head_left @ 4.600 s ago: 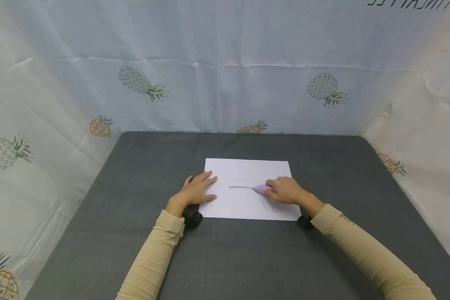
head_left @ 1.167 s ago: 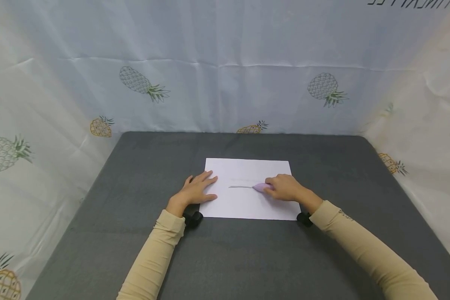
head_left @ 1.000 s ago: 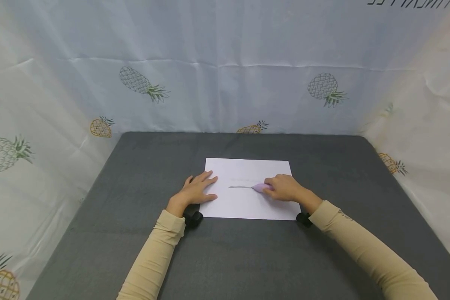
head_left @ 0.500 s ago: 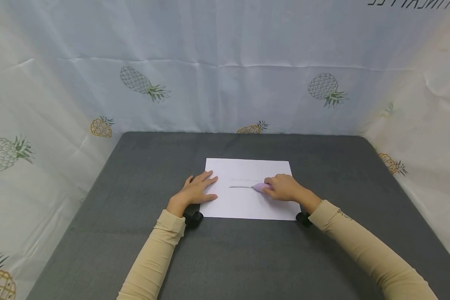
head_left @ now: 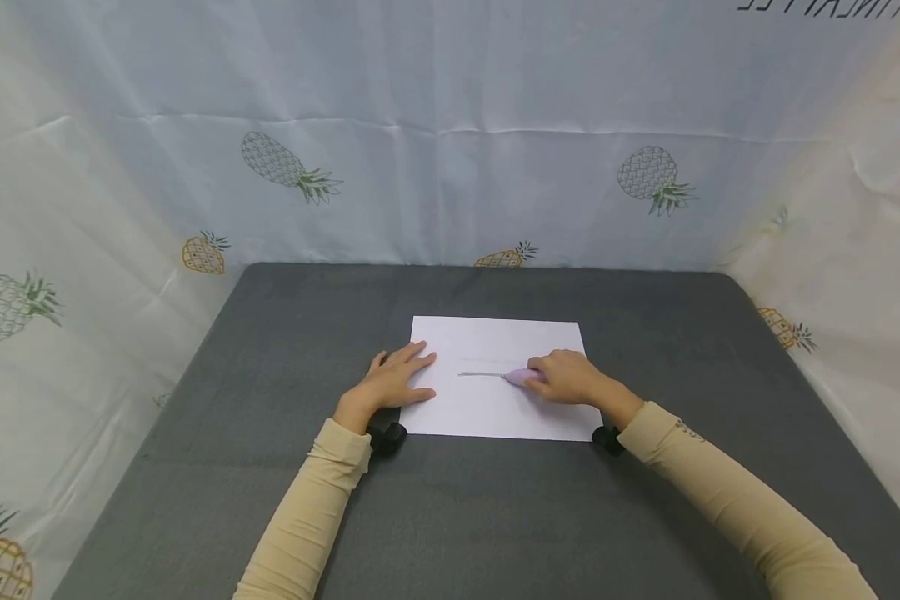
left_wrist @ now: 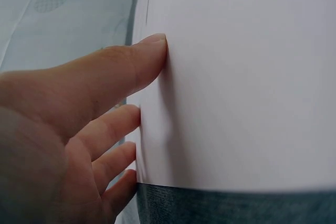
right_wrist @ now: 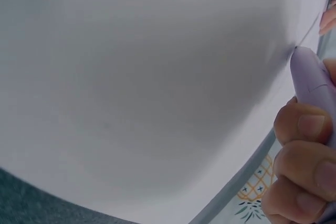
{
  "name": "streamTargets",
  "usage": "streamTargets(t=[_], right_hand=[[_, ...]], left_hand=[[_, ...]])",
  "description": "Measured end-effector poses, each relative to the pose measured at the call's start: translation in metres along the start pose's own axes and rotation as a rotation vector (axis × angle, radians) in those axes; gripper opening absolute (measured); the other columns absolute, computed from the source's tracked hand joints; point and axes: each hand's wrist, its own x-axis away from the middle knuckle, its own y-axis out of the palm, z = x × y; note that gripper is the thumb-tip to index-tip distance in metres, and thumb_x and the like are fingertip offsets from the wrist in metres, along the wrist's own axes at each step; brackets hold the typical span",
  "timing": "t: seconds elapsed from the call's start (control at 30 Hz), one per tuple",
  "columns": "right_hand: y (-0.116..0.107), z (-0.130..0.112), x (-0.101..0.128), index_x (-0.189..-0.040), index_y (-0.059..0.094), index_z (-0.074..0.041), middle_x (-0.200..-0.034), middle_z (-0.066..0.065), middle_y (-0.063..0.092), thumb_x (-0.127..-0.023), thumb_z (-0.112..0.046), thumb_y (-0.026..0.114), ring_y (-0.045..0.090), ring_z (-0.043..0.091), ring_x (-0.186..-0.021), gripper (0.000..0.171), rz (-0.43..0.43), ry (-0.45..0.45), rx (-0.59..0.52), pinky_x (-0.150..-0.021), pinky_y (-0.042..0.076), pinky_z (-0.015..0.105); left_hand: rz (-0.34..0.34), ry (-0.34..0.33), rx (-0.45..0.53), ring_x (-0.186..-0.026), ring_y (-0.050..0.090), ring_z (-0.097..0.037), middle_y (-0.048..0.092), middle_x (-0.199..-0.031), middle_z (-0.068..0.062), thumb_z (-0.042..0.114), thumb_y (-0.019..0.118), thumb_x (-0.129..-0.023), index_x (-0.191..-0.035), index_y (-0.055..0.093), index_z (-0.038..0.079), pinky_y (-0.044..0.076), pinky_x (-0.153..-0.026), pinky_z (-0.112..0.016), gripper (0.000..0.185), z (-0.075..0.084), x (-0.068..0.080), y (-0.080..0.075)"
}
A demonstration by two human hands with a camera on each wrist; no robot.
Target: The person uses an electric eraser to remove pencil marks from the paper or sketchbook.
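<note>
A white sheet of paper (head_left: 487, 412) lies on the grey table. My left hand (head_left: 390, 383) rests spread on its left edge, fingers straight, the thumb (left_wrist: 149, 59) stretched over the sheet. My right hand (head_left: 572, 377) grips a purple tapered tool (head_left: 520, 377) with a rounded body; its exact kind is not clear. In the right wrist view, the fingers (right_wrist: 304, 163) curl round the tool (right_wrist: 312, 80), and its narrow tip meets the paper. From that tip a thin dark line (head_left: 480, 374) runs left across the sheet; whether drawn or cut, I cannot tell.
The grey table (head_left: 480, 517) reaches around the paper on all sides. A pale cloth (head_left: 450, 192) printed with pineapples hangs behind it and at both sides. Black wrist devices (head_left: 386, 439) sit below the hands.
My right hand and the purple tool have shifted very slightly left since the oldest frame. The visible stretch of line is slightly shorter and fainter. My left hand stays in place.
</note>
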Motion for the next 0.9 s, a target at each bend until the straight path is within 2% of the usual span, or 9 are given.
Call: streamTargets(t=[0.23,0.47,0.5,0.57,0.7,0.73,0.9], right_hand=[[0.001,-0.001,0.000,-0.094,0.067,-0.006,-0.063,0.002,0.050,-0.091,-0.027,0.059,0.042,0.014,-0.060,0.023,-0.002,0.004,-0.012,-0.055,0.026,0.023],[0.003,0.000,-0.001,-0.095,0.067,-0.007,-0.064,0.001,0.052,-0.091,-0.028,0.058,0.042,0.013,-0.060,0.023,-0.005,0.005,-0.002,-0.055,0.026,0.023],[0.002,0.000,-0.002,-0.095,0.067,-0.007,-0.064,0.002,0.052,-0.091,-0.028,0.058,0.042,0.013,-0.060,0.024,-0.007,0.004,-0.006,-0.055,0.026,0.023],[0.002,0.000,-0.002,-0.094,0.067,-0.006,-0.064,0.003,0.053,-0.091,-0.027,0.058,0.042,0.013,-0.059,0.023,-0.003,-0.001,-0.004,-0.055,0.027,0.023],[-0.001,0.000,-0.001,-0.096,0.067,-0.007,-0.065,0.002,0.054,-0.092,-0.028,0.058,0.043,0.014,-0.061,0.023,-0.011,0.014,-0.024,-0.055,0.027,0.023],[-0.002,0.000,-0.001,-0.097,0.067,-0.007,-0.065,0.002,0.053,-0.092,-0.028,0.058,0.043,0.013,-0.061,0.024,-0.016,0.015,-0.027,-0.056,0.027,0.023],[-0.006,-0.001,0.002,-0.096,0.066,-0.008,-0.064,0.001,0.051,-0.092,-0.030,0.057,0.042,0.013,-0.061,0.023,-0.038,0.020,-0.048,-0.056,0.026,0.023]], left_hand=[[0.001,0.002,-0.017,-0.153,0.016,-0.029,0.018,-0.164,-0.008,0.040,0.059,-0.094,-0.152,0.031,0.018,0.008,-0.121,-0.061,0.068,-0.001,-0.001,0.002],[0.001,0.016,0.027,-0.153,0.016,-0.029,0.019,-0.164,-0.007,0.041,0.060,-0.093,-0.152,0.032,0.018,0.006,-0.121,-0.062,0.068,-0.004,-0.001,0.003],[0.019,0.036,0.028,-0.153,0.016,-0.028,0.018,-0.164,-0.006,0.046,0.058,-0.093,-0.152,0.031,0.021,0.006,-0.121,-0.062,0.069,-0.011,-0.005,0.008],[0.020,0.040,0.036,-0.153,0.016,-0.028,0.018,-0.164,-0.006,0.046,0.058,-0.093,-0.152,0.032,0.021,0.005,-0.121,-0.062,0.069,-0.011,-0.006,0.008],[0.019,0.037,0.024,-0.153,0.016,-0.028,0.018,-0.164,-0.007,0.044,0.058,-0.093,-0.152,0.032,0.019,0.006,-0.121,-0.061,0.068,-0.010,-0.006,0.008],[0.003,0.018,0.021,-0.152,0.017,-0.030,0.019,-0.163,-0.008,0.039,0.060,-0.093,-0.151,0.033,0.017,0.007,-0.121,-0.061,0.068,-0.003,-0.002,0.002],[0.017,0.021,-0.013,-0.152,0.019,-0.031,0.020,-0.163,-0.009,0.039,0.059,-0.094,-0.151,0.033,0.016,0.009,-0.120,-0.062,0.067,-0.001,0.001,0.001]])
